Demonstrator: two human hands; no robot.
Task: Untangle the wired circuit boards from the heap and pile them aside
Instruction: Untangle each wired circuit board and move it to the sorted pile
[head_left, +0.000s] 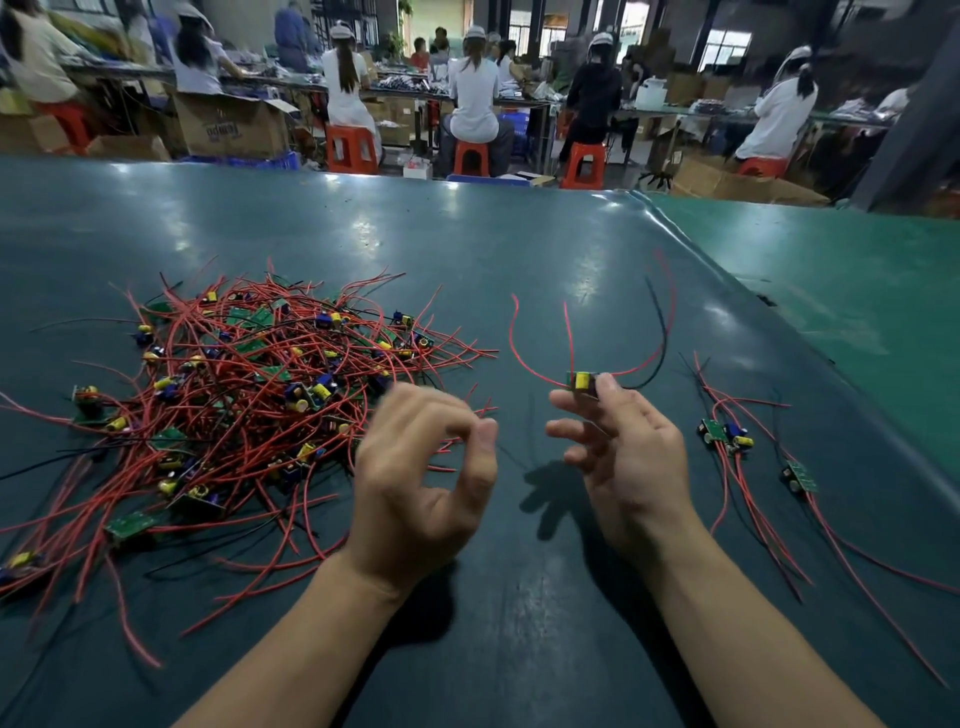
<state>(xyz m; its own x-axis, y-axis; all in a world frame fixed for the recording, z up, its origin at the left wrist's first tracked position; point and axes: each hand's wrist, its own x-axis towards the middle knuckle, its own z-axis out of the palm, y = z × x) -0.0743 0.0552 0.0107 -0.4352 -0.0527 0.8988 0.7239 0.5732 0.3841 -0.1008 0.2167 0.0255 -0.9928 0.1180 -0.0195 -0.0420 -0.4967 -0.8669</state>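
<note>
A tangled heap of small green circuit boards (249, 395) with red and black wires lies on the left of the dark green table (467, 249). My right hand (623, 457) pinches one wired board (583, 382) between thumb and fingers, lifted above the table, its red and black wires arching upward. My left hand (421, 478) hovers at the heap's right edge with curled, parted fingers and nothing in it. To the right, two separated boards (724, 435) (800, 475) lie on the table with their wires trailing toward me.
The table's far edge runs across the top, and a lighter green surface (831, 291) adjoins on the right. Beyond, several people sit on red stools (470, 158) at other benches among cardboard boxes (228, 130).
</note>
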